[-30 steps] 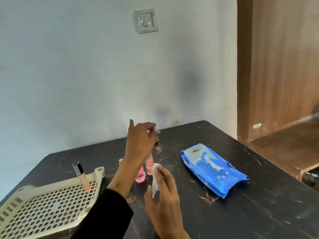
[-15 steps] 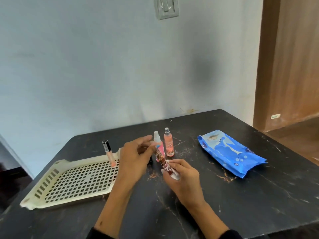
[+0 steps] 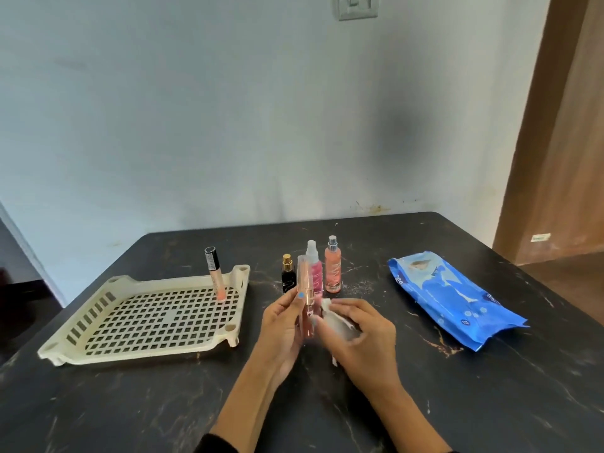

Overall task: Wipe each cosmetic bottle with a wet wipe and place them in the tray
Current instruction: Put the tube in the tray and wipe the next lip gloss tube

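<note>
The person's left hand point(image 3: 283, 325) is holding a slim pink bottle point(image 3: 305, 297) upright above the dark marbled table point(image 3: 457, 387), its fingers point(image 3: 295, 300) curling narrowly round the lower half while the clear cap is sticking up past the fingertips. Just to the right of those fingers, the right hand point(image 3: 362, 338) is gripping a crumpled white wet wipe point(image 3: 338, 322), with the thumb and fingers bunching it and pressing it against the side of the bottle. A scrap of the wipe is hanging down below the right palm.

Just beyond the fingertips, three more bottles are standing upright on the table: a small black bottle with a gold cap point(image 3: 287, 274) nearest the left fingers, a deep pink spray bottle point(image 3: 314, 269) partly hidden behind the one being held, and a peach spray bottle point(image 3: 332, 266) just beside that one.

Well away to the left of the left hand, a cream perforated tray point(image 3: 143, 346) is sitting on the table, and a lip gloss tube with a black cap point(image 3: 215, 274) is standing upright in its far right corner.

Off to the right of the right hand, a blue pack of wipes point(image 3: 454, 299) is lying flat, well apart from the fingers.
</note>
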